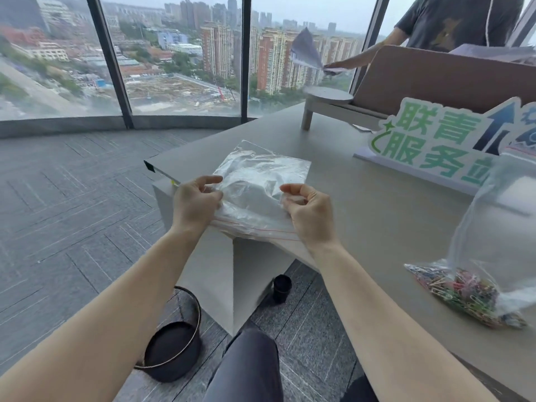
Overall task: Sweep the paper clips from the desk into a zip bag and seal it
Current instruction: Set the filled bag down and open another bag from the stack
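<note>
Left hand and right hand both pinching clear zip bag over tabletop corner; second bag of paper clips lying well apart

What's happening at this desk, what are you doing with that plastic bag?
A person holds a clear zip bag over the desk, left hand and right hand pinching it near its red zip line. It looks empty. A second bag of coloured paper clips lies at the right.

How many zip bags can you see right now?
2. One empty zip bag lies near the desk corner, pinched by both hands; one bag of paper clips stands at the right. Others may be hidden.
</note>
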`<act>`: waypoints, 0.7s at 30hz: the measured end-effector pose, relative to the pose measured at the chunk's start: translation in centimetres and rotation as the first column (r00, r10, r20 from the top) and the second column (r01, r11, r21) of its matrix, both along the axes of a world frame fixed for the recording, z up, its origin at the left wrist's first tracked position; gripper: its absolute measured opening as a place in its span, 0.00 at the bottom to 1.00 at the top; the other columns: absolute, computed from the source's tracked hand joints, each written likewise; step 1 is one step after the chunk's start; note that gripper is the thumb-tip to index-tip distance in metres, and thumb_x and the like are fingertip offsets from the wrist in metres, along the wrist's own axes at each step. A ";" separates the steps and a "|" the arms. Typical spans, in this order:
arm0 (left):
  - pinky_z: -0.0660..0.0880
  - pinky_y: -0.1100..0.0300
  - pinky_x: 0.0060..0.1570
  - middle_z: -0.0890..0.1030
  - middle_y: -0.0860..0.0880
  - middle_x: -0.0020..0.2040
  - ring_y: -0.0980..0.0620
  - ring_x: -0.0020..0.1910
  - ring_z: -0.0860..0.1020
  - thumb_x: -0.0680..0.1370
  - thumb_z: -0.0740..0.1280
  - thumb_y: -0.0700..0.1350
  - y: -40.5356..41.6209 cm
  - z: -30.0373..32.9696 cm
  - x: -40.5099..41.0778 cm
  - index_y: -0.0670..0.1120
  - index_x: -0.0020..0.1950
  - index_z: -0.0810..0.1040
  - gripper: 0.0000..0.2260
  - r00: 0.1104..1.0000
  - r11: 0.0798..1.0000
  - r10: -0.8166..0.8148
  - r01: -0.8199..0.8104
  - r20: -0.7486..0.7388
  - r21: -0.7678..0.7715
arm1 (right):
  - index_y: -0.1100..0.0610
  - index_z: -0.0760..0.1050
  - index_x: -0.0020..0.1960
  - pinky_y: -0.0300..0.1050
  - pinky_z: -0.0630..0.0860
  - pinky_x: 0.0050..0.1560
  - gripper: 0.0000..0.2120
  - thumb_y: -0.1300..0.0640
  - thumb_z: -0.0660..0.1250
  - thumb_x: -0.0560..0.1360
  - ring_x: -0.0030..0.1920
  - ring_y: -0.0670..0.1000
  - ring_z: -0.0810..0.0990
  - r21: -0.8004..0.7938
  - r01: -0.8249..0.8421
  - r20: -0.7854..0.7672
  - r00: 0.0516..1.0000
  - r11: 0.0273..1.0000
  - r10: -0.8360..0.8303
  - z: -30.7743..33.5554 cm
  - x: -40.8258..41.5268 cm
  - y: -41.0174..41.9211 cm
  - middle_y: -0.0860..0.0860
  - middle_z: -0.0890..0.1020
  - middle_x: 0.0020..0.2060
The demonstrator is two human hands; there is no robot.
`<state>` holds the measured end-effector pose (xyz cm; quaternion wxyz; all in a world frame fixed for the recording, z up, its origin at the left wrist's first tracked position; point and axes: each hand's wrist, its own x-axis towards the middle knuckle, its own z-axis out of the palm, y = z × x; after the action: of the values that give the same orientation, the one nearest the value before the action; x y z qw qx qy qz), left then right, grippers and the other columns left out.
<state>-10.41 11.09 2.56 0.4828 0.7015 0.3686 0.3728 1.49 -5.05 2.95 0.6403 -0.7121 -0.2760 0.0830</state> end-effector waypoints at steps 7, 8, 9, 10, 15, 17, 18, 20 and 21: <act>0.76 0.60 0.40 0.81 0.50 0.31 0.53 0.32 0.77 0.73 0.70 0.38 3.9 -1.2 -6.2 0.51 0.53 0.83 0.12 0.991 0.991 0.135 -0.135 0.006 0.023 | 0.53 0.82 0.51 0.42 0.78 0.45 0.12 0.67 0.67 0.74 0.36 0.50 0.77 -0.014 -0.134 0.095 0.986 0.991 0.135 -0.4 -4.5 5.6 0.52 0.82 0.48; 0.76 0.61 0.39 0.81 0.50 0.32 0.53 0.31 0.77 0.73 0.70 0.38 4.4 -1.5 -7.0 0.50 0.53 0.83 0.12 0.988 0.988 0.154 -0.154 0.007 0.028 | 0.54 0.82 0.52 0.41 0.77 0.45 0.12 0.67 0.66 0.74 0.36 0.51 0.77 -0.017 -0.150 0.100 0.983 0.989 0.151 -0.6 -5.2 6.4 0.51 0.82 0.48; 0.75 0.62 0.38 0.81 0.50 0.32 0.54 0.31 0.77 0.73 0.70 0.38 4.8 -1.8 -7.8 0.50 0.53 0.83 0.11 0.985 0.985 0.172 -0.172 0.005 0.032 | 0.55 0.82 0.52 0.39 0.76 0.44 0.12 0.67 0.66 0.74 0.35 0.49 0.76 -0.022 -0.166 0.107 0.980 0.986 0.167 -0.7 -5.9 7.1 0.49 0.82 0.47; 0.75 0.62 0.38 0.81 0.50 0.32 0.54 0.31 0.77 0.74 0.70 0.38 5.2 -2.1 -8.7 0.50 0.53 0.83 0.11 0.982 0.981 0.189 -0.189 0.002 0.033 | 0.56 0.82 0.53 0.36 0.74 0.41 0.12 0.67 0.66 0.74 0.34 0.47 0.75 -0.026 -0.180 0.113 0.977 0.983 0.182 -0.9 -6.6 7.8 0.47 0.81 0.46; 0.75 0.61 0.37 0.81 0.50 0.33 0.53 0.31 0.77 0.74 0.69 0.37 6.8 -4.0 -12.6 0.49 0.52 0.83 0.10 0.962 0.962 0.274 -0.274 -0.005 0.012 | 0.56 0.82 0.56 0.30 0.68 0.37 0.10 0.64 0.67 0.76 0.31 0.37 0.73 -0.035 -0.278 0.130 0.951 0.960 0.281 -2.4 -9.8 10.9 0.42 0.81 0.47; 0.74 0.62 0.38 0.82 0.50 0.34 0.54 0.31 0.77 0.74 0.69 0.38 7.1 -4.9 -14.1 0.49 0.51 0.83 0.10 0.951 0.951 0.309 -0.309 -0.014 0.002 | 0.55 0.82 0.57 0.36 0.75 0.42 0.11 0.64 0.67 0.76 0.35 0.37 0.74 -0.049 -0.321 0.124 0.938 0.946 0.324 -3.2 -10.9 11.8 0.45 0.82 0.51; 0.74 0.62 0.38 0.82 0.49 0.35 0.54 0.31 0.77 0.74 0.69 0.38 7.3 -5.5 -14.8 0.49 0.51 0.83 0.09 0.947 0.947 0.322 -0.322 -0.020 -0.008 | 0.55 0.82 0.57 0.42 0.78 0.48 0.12 0.64 0.66 0.76 0.39 0.39 0.76 -0.061 -0.338 0.124 0.931 0.939 0.343 -3.6 -11.4 12.2 0.45 0.82 0.52; 0.73 0.62 0.38 0.82 0.49 0.35 0.55 0.31 0.77 0.74 0.69 0.39 7.7 -6.8 -16.2 0.49 0.50 0.83 0.08 0.938 0.938 0.344 -0.345 -0.036 -0.033 | 0.56 0.81 0.58 0.48 0.79 0.56 0.13 0.65 0.65 0.76 0.43 0.44 0.77 -0.080 -0.371 0.113 0.919 0.925 0.378 -4.2 -12.5 12.8 0.44 0.81 0.53; 0.73 0.62 0.38 0.82 0.49 0.34 0.55 0.31 0.77 0.74 0.69 0.39 7.8 -7.3 -16.8 0.49 0.49 0.83 0.08 0.935 0.934 0.352 -0.354 -0.043 -0.043 | 0.57 0.81 0.58 0.49 0.79 0.57 0.13 0.66 0.65 0.76 0.44 0.45 0.77 -0.085 -0.386 0.103 0.914 0.919 0.393 -4.5 -13.1 13.1 0.43 0.81 0.53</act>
<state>-27.25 18.92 -4.77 0.4191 0.6179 0.5061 0.4318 -11.58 8.09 -1.59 0.5709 -0.6661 -0.4469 0.1754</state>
